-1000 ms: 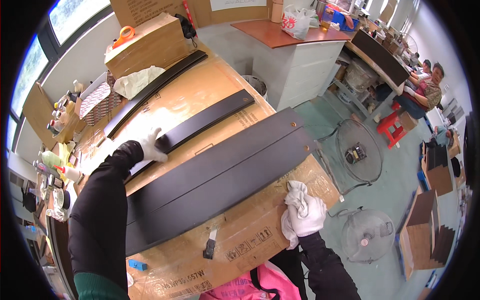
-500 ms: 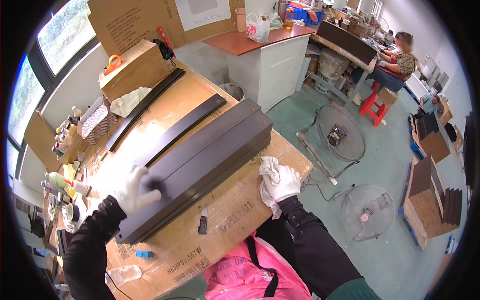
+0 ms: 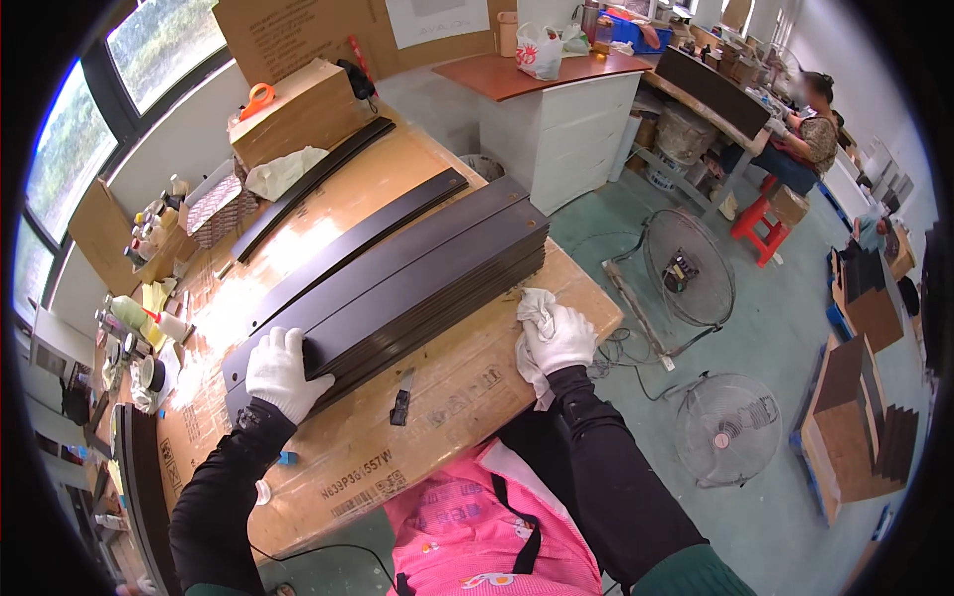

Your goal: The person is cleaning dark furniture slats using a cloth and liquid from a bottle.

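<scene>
A stack of long, dark grey panels (image 3: 417,260) lies slantwise across the cardboard-covered table (image 3: 447,417). My left hand (image 3: 283,375), in a white glove, rests on the near left end of the stack. Its fingers stretch over the top and its thumb sticks out toward the front edge; part of the panels' end is hidden under it. At the table's right corner my right hand (image 3: 562,341), also gloved in white, is closed around a crumpled white cloth (image 3: 537,310). Behind the stack lie a narrower dark strip (image 3: 368,243) and another dark strip (image 3: 313,189).
A small dark-handled blade (image 3: 400,405) lies before the stack. Bottles (image 3: 169,323) and other supplies crowd the left edge; a cardboard box (image 3: 303,114) stands at the back. Floor fans (image 3: 730,432) stand to the right. A person (image 3: 805,139) sits at a far bench.
My left hand has come down onto the near left end of the stack. My right hand stays on the cloth. The whole view has shifted slightly.
</scene>
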Motion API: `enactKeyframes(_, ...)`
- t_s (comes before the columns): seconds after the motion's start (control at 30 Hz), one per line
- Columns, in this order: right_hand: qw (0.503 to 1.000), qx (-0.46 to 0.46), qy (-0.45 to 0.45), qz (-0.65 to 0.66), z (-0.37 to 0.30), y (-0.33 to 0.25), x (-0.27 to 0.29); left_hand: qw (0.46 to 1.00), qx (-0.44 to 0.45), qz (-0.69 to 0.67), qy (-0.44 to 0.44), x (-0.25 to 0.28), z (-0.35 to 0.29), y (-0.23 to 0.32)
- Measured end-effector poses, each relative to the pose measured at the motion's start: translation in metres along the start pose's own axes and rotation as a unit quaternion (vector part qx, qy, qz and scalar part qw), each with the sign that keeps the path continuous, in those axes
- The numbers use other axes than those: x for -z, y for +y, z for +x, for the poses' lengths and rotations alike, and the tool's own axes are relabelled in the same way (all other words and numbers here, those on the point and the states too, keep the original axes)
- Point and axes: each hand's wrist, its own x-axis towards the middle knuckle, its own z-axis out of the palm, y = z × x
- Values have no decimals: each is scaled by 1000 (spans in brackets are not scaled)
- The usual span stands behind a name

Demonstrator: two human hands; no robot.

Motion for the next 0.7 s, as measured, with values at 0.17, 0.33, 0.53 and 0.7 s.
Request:
enactKeyframes(0.17,990,-73,-97,-67,9,1,33,999,-20,4,42,-16,-1,6)
enactKeyframes(0.33,985,-99,-143,-17,9,-17,30,993,101,-63,13,-26,-11,-16)
enactKeyframes(0.53,995,-48,-65,54,-4,-3,25,989,73,-118,57,-69,-2,-52)
enactKeyframes(0.7,997,-18,-18,74,-8,3,21,965,23,-238,-111,5,-17,3)
